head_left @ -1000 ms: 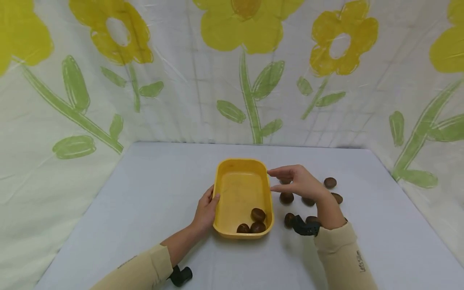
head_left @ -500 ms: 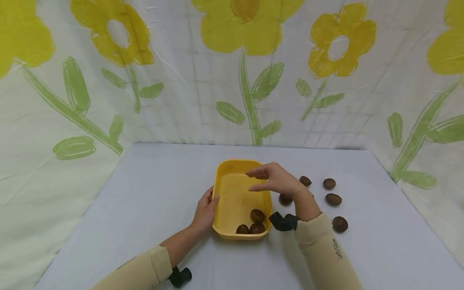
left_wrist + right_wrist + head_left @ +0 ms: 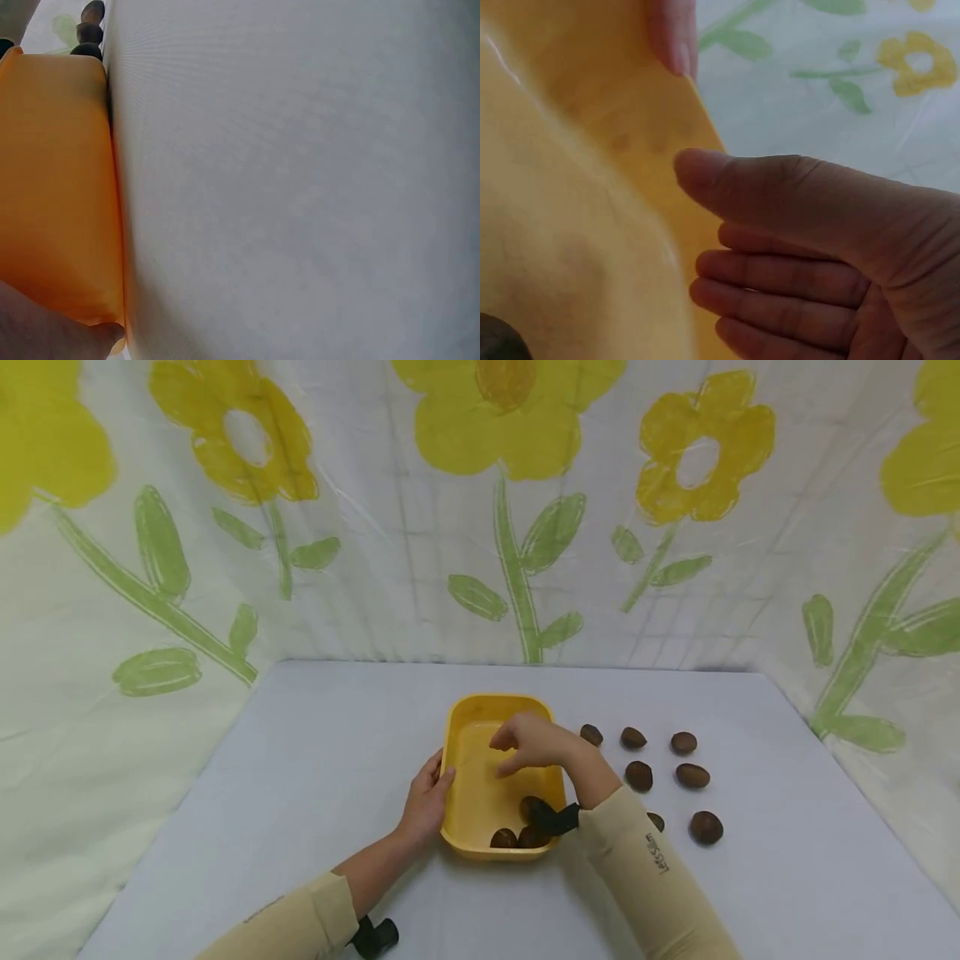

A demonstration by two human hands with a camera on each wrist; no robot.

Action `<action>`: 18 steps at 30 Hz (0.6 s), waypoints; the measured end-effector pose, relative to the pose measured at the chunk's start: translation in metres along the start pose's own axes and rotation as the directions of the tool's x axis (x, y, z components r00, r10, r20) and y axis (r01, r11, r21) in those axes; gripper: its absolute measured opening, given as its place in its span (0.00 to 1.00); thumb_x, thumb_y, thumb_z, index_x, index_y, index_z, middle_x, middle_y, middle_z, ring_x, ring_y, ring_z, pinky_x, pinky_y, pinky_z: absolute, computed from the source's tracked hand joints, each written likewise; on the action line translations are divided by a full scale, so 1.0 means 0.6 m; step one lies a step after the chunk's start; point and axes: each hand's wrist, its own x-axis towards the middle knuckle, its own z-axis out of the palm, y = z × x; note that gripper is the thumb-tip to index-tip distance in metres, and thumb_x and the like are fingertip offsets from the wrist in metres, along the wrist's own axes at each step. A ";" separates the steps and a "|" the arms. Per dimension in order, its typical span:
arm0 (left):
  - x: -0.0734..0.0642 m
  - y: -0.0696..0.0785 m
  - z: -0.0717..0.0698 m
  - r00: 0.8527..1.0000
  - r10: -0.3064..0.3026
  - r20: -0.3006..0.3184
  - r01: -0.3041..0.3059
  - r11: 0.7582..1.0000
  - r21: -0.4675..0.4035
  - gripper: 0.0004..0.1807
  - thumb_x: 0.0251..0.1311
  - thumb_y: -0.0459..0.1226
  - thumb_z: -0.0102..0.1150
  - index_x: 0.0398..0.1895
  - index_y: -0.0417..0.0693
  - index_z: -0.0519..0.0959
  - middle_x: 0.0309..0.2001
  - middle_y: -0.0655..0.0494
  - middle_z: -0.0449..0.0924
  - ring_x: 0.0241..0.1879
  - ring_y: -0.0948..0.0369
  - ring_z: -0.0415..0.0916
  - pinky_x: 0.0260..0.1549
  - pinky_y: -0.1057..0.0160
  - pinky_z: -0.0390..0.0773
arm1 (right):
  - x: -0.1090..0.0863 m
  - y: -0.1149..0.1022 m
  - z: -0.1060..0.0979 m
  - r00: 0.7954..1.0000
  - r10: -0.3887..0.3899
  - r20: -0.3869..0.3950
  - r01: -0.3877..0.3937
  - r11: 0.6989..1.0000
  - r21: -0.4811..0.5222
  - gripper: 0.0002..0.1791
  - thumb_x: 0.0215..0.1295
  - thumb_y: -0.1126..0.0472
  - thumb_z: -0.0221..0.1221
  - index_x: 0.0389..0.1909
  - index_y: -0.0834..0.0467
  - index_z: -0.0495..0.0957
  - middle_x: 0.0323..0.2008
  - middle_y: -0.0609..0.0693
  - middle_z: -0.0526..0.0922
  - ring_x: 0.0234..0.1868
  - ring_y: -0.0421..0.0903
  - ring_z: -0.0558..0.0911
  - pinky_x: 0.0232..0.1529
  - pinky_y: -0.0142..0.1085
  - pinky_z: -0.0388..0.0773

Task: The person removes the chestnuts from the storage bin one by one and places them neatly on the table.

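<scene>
My left hand (image 3: 425, 802) holds the left side of a yellow plastic tray (image 3: 472, 802), its thumb over the rim. In the left wrist view the hand (image 3: 56, 330) touches the tray's orange-looking outer wall (image 3: 52, 172). Over the tray is my right hand (image 3: 534, 742), thumb and fingers apart and nothing between them. The right wrist view shows this hand (image 3: 802, 255) beside the tray wall (image 3: 630, 150), with fingertips (image 3: 671, 37) at the rim above it. Brown chestnuts (image 3: 503, 838) lie in the tray's near right corner, partly covered by the wrist camera (image 3: 557, 818).
Several loose chestnuts (image 3: 639, 776) lie in rough rows on the white table (image 3: 315, 760) right of the tray; my right forearm hides part of that area. A cloth wall (image 3: 360, 568) painted with yellow flowers stands behind the table's far edge.
My right hand has moved left, from beside the tray's right rim to over its inside, uncovering chestnuts on the right. The left hand keeps its hold and the tray stays put.
</scene>
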 end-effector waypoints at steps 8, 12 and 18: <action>-0.001 0.002 0.000 1.000 0.002 -0.003 -0.002 1.000 0.000 0.26 0.71 0.35 0.38 0.70 0.38 0.53 0.69 0.41 0.57 0.63 0.47 0.65 0.62 0.47 0.65 | 0.001 -0.002 0.022 0.993 0.048 0.105 -0.037 0.993 -0.112 0.17 0.45 0.61 0.71 0.38 0.64 0.83 0.34 0.51 0.84 0.34 0.42 0.79 0.39 0.33 0.79; -0.001 0.003 -0.001 1.000 0.003 0.008 -0.003 1.000 -0.006 0.26 0.71 0.34 0.38 0.70 0.37 0.52 0.69 0.41 0.57 0.63 0.46 0.64 0.63 0.47 0.64 | -0.006 -0.007 0.029 0.976 0.109 0.187 -0.073 0.979 -0.190 0.09 0.40 0.64 0.73 0.22 0.62 0.82 0.16 0.44 0.71 0.21 0.39 0.65 0.22 0.28 0.64; 0.000 0.001 -0.002 1.000 0.004 0.009 -0.004 1.000 -0.002 0.26 0.71 0.35 0.38 0.70 0.38 0.52 0.69 0.40 0.59 0.62 0.46 0.66 0.62 0.47 0.65 | -0.011 -0.014 0.031 0.922 0.270 0.276 -0.207 0.949 -0.237 0.07 0.40 0.66 0.73 0.18 0.58 0.82 0.15 0.43 0.76 0.19 0.39 0.67 0.20 0.27 0.65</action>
